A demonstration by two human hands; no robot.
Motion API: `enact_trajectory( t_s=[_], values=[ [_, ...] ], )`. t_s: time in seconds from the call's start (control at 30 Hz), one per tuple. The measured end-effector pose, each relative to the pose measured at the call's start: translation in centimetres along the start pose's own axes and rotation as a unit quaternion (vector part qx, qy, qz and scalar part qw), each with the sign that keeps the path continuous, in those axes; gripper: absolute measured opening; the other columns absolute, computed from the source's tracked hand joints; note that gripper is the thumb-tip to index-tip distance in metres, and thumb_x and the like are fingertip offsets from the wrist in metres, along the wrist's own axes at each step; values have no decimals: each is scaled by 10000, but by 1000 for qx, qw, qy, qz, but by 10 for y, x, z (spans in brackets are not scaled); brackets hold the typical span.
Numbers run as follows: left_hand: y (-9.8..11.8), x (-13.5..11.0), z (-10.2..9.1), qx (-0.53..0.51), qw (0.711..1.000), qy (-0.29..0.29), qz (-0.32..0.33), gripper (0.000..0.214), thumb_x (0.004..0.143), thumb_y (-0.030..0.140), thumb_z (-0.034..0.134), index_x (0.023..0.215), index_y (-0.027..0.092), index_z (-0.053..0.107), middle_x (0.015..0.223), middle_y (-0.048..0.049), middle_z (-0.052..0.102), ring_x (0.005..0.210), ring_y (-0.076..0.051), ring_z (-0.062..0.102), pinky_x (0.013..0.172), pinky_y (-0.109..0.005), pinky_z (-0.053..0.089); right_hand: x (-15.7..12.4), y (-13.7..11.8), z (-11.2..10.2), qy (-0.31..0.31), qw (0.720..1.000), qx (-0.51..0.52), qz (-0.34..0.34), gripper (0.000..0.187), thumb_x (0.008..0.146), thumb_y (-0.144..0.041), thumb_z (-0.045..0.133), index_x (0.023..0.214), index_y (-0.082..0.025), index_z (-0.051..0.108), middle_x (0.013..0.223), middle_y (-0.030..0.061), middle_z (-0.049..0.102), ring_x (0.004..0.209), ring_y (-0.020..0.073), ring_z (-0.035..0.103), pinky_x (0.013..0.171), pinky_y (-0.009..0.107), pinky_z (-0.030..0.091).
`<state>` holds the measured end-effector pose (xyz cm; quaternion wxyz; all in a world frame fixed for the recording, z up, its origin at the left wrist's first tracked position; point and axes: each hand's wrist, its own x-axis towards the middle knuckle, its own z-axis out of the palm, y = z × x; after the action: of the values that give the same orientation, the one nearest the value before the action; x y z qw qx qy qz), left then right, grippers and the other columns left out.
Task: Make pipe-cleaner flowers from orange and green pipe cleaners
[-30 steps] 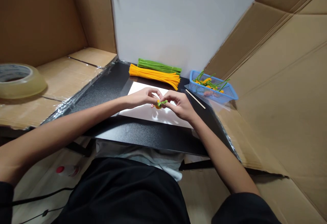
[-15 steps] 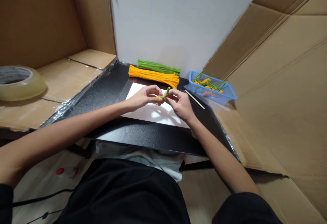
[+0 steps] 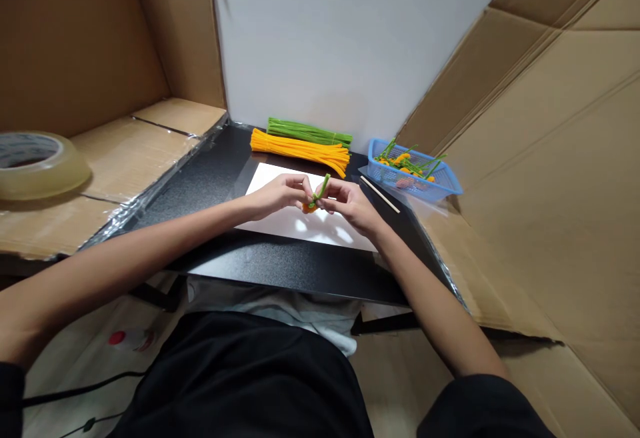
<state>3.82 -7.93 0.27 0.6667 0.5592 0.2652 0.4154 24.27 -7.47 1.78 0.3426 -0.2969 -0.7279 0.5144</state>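
Between my fingertips is a small pipe-cleaner flower [image 3: 310, 207], its orange head low and its green stem sticking up and slightly right. My left hand [image 3: 283, 195] pinches it from the left, closed on the head's side. From the right, my right hand [image 3: 350, 203] is closed with thumb and finger at the green part by the stem's base. Both hands hover over a white sheet [image 3: 270, 219] on the black table. Fingers partly hide the flower. Beyond the hands lie a bundle of orange pipe cleaners [image 3: 300, 150] and a bundle of green pipe cleaners [image 3: 310, 131].
A blue basket [image 3: 440, 191] with several orange-and-green flowers stands at the back right. Near it lies a thin pale stick [image 3: 380, 195]. A roll of clear tape [image 3: 65, 171] rests on cardboard at left. Cardboard walls flank the black table [image 3: 200, 171].
The flower has tipped and dropped slightly, so its orange head shows lower and the stem stands more upright. Both hands have shifted a little downward.
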Motion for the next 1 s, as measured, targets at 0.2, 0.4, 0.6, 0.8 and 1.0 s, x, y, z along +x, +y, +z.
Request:
enact_trajectory(
  t_s=[0.2,0.4,0.6,0.8,1.0],
  values=[
    [4,0,2,-25,999,-5,-20,186,641,159,800,689,132,623,688,-24,670,704,-138,656,696,-265,482,0,2,5,26,999,23,-21,420,667,-538,870,804,-194,673,769,1,651,704,143,595,687,286,487],
    [7,0,-1,-20,999,-24,-16,186,650,165,798,690,133,619,685,-25,675,701,-138,654,690,-265,484,1,11,10,60,997,34,-46,402,689,-547,860,798,-210,669,848,2,599,780,153,572,741,302,493],
    [8,0,-5,67,997,-36,18,251,726,257,826,806,129,624,766,-48,723,726,-143,672,722,-279,513,5,21,10,69,995,66,-33,370,689,-504,875,795,-210,678,840,-6,557,761,140,483,715,283,429],
    [3,0,-4,96,990,26,103,446,730,347,865,1071,153,653,884,-56,753,805,-166,706,765,-307,561,5,21,7,140,989,10,-43,363,731,-488,842,896,-208,681,869,8,626,818,157,553,683,270,420],
    [7,-3,1,127,984,44,120,408,704,445,878,925,134,736,918,-71,746,793,-188,723,776,-361,618,2,11,7,172,968,-133,-125,273,820,-471,771,880,-211,714,905,34,671,812,166,604,658,286,461]
  ],
)
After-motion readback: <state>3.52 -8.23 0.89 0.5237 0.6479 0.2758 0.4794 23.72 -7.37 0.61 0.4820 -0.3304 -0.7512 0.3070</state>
